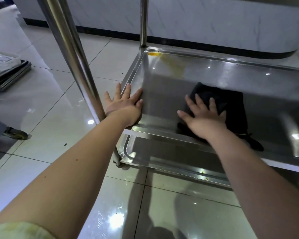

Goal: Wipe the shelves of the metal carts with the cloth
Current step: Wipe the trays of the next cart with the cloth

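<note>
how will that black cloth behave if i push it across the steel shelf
The cloth looks soft and floppy. It lies in folds, and part hangs over the front edge of the shelf, so it will probably bunch unless pressed flat, as the right hand does. The shelf is glossy, so the cloth should slide easily. It seems light.

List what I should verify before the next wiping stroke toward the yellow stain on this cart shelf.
1. Black cloth lies flat on the cart shelf: ok.
2. Right hand presses the cloth with straight fingers: ok.
3. Left hand braces the shelf's left rim: ok.
4. Path from the cloth to the yellow stain holds no objects: ok.
5. Far left corner clean: not ok, the stain is there.
6. Metal cart secured against rolling: cannot tell.
</note>
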A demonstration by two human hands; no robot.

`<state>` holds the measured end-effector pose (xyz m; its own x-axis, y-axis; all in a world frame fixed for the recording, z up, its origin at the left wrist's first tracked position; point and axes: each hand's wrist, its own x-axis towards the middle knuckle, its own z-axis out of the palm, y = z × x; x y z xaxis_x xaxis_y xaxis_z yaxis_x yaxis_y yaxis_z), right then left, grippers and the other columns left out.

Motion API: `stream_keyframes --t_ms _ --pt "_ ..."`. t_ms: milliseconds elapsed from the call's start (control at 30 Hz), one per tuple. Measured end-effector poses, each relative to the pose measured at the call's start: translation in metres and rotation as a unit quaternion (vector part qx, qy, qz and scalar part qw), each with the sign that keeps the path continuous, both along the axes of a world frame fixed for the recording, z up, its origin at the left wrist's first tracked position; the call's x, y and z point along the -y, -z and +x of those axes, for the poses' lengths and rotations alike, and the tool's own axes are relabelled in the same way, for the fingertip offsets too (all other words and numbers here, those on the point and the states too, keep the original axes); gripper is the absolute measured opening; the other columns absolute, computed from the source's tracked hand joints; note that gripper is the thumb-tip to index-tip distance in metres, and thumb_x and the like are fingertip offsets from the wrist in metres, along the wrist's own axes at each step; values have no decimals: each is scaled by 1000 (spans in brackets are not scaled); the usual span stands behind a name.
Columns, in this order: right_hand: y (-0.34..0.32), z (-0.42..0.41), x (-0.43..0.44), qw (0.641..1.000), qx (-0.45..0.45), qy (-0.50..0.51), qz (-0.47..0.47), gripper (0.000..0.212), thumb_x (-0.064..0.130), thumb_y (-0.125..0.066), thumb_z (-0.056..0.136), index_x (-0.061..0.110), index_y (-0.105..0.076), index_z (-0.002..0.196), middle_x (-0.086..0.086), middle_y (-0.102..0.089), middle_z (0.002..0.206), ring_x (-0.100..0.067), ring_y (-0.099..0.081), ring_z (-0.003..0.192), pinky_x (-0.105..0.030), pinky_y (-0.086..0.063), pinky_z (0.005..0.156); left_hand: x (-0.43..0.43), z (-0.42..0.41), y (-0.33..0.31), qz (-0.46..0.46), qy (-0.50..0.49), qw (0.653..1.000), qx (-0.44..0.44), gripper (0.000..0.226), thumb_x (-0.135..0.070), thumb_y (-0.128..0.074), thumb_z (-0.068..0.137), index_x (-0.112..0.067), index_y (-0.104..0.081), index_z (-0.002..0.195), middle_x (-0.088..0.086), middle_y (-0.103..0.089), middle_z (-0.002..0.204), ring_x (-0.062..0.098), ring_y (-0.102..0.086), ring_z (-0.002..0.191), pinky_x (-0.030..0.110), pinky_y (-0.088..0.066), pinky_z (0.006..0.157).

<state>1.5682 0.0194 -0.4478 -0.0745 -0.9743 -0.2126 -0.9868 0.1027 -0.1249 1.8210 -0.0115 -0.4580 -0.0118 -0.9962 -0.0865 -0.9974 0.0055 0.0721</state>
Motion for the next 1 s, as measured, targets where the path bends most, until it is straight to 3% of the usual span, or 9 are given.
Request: stream_keyframes --t_ms 133,200,267,333,467,567,700,867,1000 --pt "2 30 -36 995 -4 -87 -39 77 86 -3 75 57 9 146 23 11 160 -24 21 148 -65 21 107 -1 -1 -2 4 -2 1000 -2 52 -53 -6 100 -49 2 151 -4 8 164 26 20 148 61 10 115" --pt "-6 24 -46 990 24 -93 -99 87 90 -8 72 51 1 150 17 -2 163 -25 14 150 -61 27 104 -2 -1 -2 3 -1 1000 -4 52 -53 -7 100 -49 2 151 -4 8 164 25 20 148 60 10 115" --pt "-13 15 -52 977 97 -135 -135 99 91 -26 70 40 -14 154 10 -15 162 -20 1 151 -51 14 115 -1 -1 -2 2 -1 1000 -6 52 -53 -7 100 -49 2 151 -5 9 164 25 20 148 60 10 115" --pt "-12 11 -60 969 94 -199 -109 107 91 -32 68 31 -17 155 5 -13 163 -16 -1 151 -39 2 120 -1 -1 -3 5 -1 1000 0 52 -52 -6 100 -49 2 151 -4 9 164 25 21 148 60 10 115" --pt "-1 13 -68 969 -25 -218 -117 98 84 -11 75 29 -8 157 2 -4 164 -23 -4 151 -42 -2 122 -6 -4 -7 -3 5 1000 12 52 -51 -6 101 -46 0 152 -5 7 164 26 19 148 61 15 113" --pt "2 18 -69 970 -37 -206 -124 87 76 -2 82 31 -11 156 4 -7 164 -25 -7 151 -43 -3 122 -15 -2 -12 -58 54 996 -51 53 -44 -18 102 -46 -1 153 -6 1 164 24 13 150 53 16 117" --pt "2 19 -67 972 15 -197 -126 81 70 -2 84 35 -22 154 17 -17 160 -20 -9 151 -41 -3 122 -46 0 -10 -73 135 978 -144 51 -44 -23 103 -46 -10 153 -8 -5 164 19 7 151 42 5 122" --pt "1 32 -70 965 101 -156 -184 72 63 -12 90 30 -38 148 16 -35 154 -14 -20 148 -44 -7 122 -75 8 3 -112 173 975 -86 51 -44 -13 103 -37 -23 153 -4 -17 162 21 -5 151 45 -6 122" --pt "-4 45 -79 946 184 -142 -224 66 58 -22 95 24 -42 147 10 -40 152 -15 -25 146 -40 -13 122 -75 11 4 -121 188 971 -81 56 -44 -11 102 -31 -23 154 -2 -20 161 18 -4 150 40 -2 123"
